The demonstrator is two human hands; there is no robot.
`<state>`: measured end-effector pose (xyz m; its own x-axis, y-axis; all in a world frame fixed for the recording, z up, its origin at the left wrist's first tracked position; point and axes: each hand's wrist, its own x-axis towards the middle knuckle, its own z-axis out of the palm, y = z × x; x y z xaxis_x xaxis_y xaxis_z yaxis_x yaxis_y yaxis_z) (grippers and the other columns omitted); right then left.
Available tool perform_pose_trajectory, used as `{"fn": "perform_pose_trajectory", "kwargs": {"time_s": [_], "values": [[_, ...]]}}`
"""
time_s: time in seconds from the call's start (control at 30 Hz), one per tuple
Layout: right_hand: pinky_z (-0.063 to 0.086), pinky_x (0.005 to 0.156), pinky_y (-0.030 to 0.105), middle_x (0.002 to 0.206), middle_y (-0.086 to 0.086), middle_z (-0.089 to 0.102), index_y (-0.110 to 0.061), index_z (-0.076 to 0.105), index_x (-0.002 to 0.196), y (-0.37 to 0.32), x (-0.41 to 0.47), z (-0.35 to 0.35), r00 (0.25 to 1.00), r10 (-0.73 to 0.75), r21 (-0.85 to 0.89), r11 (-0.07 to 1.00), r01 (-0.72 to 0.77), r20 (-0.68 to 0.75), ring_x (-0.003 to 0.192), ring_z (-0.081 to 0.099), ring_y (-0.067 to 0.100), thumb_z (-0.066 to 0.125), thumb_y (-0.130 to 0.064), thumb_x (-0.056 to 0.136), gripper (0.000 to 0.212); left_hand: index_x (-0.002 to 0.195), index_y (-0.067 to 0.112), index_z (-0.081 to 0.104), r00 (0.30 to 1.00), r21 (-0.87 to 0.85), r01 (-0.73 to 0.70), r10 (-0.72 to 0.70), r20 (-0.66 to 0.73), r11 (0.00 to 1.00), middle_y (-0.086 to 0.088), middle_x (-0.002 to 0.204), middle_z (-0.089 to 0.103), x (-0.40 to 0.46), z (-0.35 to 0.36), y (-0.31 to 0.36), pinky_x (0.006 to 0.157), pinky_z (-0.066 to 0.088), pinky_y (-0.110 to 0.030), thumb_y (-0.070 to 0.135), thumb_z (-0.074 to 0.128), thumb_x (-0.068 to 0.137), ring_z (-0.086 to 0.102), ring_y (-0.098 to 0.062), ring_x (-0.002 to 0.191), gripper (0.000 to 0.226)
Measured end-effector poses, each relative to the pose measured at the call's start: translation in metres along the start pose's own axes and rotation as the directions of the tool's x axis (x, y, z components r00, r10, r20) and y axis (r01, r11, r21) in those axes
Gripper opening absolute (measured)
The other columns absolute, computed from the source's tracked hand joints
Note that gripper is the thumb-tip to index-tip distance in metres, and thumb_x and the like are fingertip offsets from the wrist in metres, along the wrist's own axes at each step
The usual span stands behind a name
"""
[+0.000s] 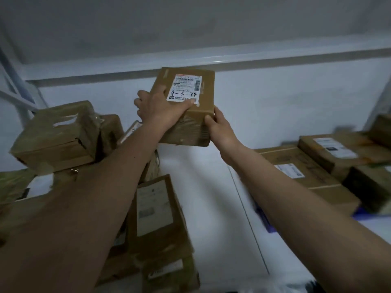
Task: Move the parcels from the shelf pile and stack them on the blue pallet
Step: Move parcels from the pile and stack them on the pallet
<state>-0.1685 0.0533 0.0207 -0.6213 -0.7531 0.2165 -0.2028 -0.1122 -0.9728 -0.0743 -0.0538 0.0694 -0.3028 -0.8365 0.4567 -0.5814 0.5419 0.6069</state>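
Observation:
A brown cardboard parcel (206,93) with a white label marked "4-3-24" is held up in front of the white wall. My left hand (157,106) grips its left side with the thumb across the label. My right hand (220,127) holds its lower right corner. On the left lies a pile of parcels (57,136) on a white surface. Several more parcels (306,166) are stacked at the right, with a strip of blue pallet (264,220) showing beneath them.
A flat parcel with a pale label (156,210) lies below my left forearm, with another box (169,269) under it. A white shelf rail (275,58) runs across the wall. A white metal frame (12,81) stands at the far left.

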Motion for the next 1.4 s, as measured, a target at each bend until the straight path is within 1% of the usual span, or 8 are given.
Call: {"fn": "perform_pose_trajectory", "kwargs": {"time_s": [0.1, 0.37, 0.73, 1.1, 1.2, 1.27, 1.33, 1.4], "values": [[0.042, 0.087, 0.023, 0.136, 0.001, 0.052, -0.024, 0.033, 0.145, 0.017, -0.026, -0.034, 0.997, 0.028, -0.060, 0.998, -0.033, -0.079, 0.114, 0.051, 0.015, 0.034, -0.017, 0.099, 0.047, 0.136, 0.031, 0.042, 0.994, -0.036, -0.028, 0.031, 0.101, 0.999, -0.010, 0.132, 0.035, -0.028, 0.027, 0.016, 0.098, 0.034, -0.041, 0.075, 0.066, 0.062, 0.032, -0.030, 0.125, 0.088], [0.038, 0.107, 0.044, 0.137, 0.003, 0.051, -0.026, 0.037, 0.144, 0.045, -0.065, -0.122, 0.975, 0.156, -0.137, 0.974, -0.178, -0.159, 0.122, 0.047, 0.022, 0.035, -0.014, 0.099, 0.046, 0.138, 0.032, 0.041, 0.954, -0.191, 0.065, -0.005, 0.300, 0.979, -0.007, 0.132, 0.030, -0.094, 0.095, 0.050, 0.084, 0.028, -0.031, 0.071, 0.067, 0.064, 0.026, -0.028, 0.127, 0.087], [0.038, 0.106, 0.045, 0.129, 0.000, 0.057, -0.028, 0.052, 0.133, 0.079, -0.058, -0.228, 0.955, 0.269, -0.087, 0.956, -0.280, -0.124, 0.119, 0.050, 0.021, 0.034, -0.026, 0.095, 0.042, 0.139, 0.028, 0.038, 0.951, -0.192, 0.200, -0.143, 0.275, 0.961, -0.010, 0.135, 0.027, -0.158, 0.169, 0.105, 0.086, 0.036, -0.034, 0.061, 0.069, 0.073, 0.027, -0.028, 0.124, 0.080], [0.047, 0.093, 0.043, 0.096, -0.003, 0.065, -0.030, 0.059, 0.088, 0.130, -0.067, -0.299, 0.903, 0.358, 0.045, 0.933, -0.358, -0.238, 0.095, 0.059, 0.017, 0.049, -0.039, 0.087, 0.014, 0.143, 0.016, 0.031, 0.940, -0.216, 0.299, -0.249, 0.232, 0.930, -0.010, 0.139, 0.034, -0.210, 0.214, 0.129, 0.102, 0.039, -0.045, 0.056, 0.067, 0.077, 0.034, -0.028, 0.127, 0.086], [0.049, 0.090, 0.040, 0.095, -0.003, 0.067, -0.028, 0.063, 0.098, 0.137, -0.066, -0.306, 0.896, 0.343, 0.074, 0.939, -0.336, -0.281, 0.095, 0.061, 0.017, 0.046, -0.044, 0.088, 0.026, 0.144, 0.013, 0.033, 0.870, -0.350, 0.486, -0.405, 0.283, 0.800, -0.010, 0.142, 0.040, -0.208, 0.213, 0.122, 0.104, 0.040, -0.044, 0.063, 0.047, 0.087, 0.042, -0.027, 0.127, 0.077], [0.048, 0.091, 0.039, 0.101, -0.001, 0.067, -0.025, 0.061, 0.112, 0.139, -0.063, -0.308, 0.869, 0.419, 0.138, 0.908, -0.396, -0.263, 0.097, 0.060, 0.017, 0.043, -0.050, 0.089, 0.039, 0.147, 0.015, 0.030, 0.712, -0.431, 0.701, -0.522, 0.469, 0.569, -0.009, 0.148, 0.037, -0.208, 0.211, 0.116, 0.102, 0.034, -0.036, 0.071, 0.035, 0.088, 0.039, -0.027, 0.131, 0.082], [0.048, 0.085, 0.034, 0.096, -0.003, 0.068, -0.026, 0.064, 0.108, 0.141, -0.065, -0.308, 0.842, 0.507, 0.197, 0.858, -0.474, -0.185, 0.092, 0.061, 0.016, 0.042, -0.061, 0.088, 0.045, 0.148, 0.017, 0.030, 0.579, -0.445, 0.815, -0.484, 0.656, 0.372, -0.006, 0.149, 0.036, -0.212, 0.207, 0.109, 0.096, 0.030, -0.034, 0.078, 0.030, 0.083, 0.040, -0.022, 0.128, 0.089], [0.050, 0.083, 0.035, 0.097, -0.001, 0.071, -0.028, 0.067, 0.103, 0.143, -0.069, -0.307, 0.822, 0.565, 0.245, 0.809, -0.534, -0.074, 0.092, 0.064, 0.018, 0.042, -0.071, 0.083, 0.054, 0.145, 0.017, 0.038, 0.526, -0.417, 0.846, -0.397, 0.752, 0.332, -0.005, 0.146, 0.042, -0.217, 0.207, 0.102, 0.098, 0.032, -0.031, 0.084, 0.031, 0.077, 0.047, -0.017, 0.120, 0.095]]}}
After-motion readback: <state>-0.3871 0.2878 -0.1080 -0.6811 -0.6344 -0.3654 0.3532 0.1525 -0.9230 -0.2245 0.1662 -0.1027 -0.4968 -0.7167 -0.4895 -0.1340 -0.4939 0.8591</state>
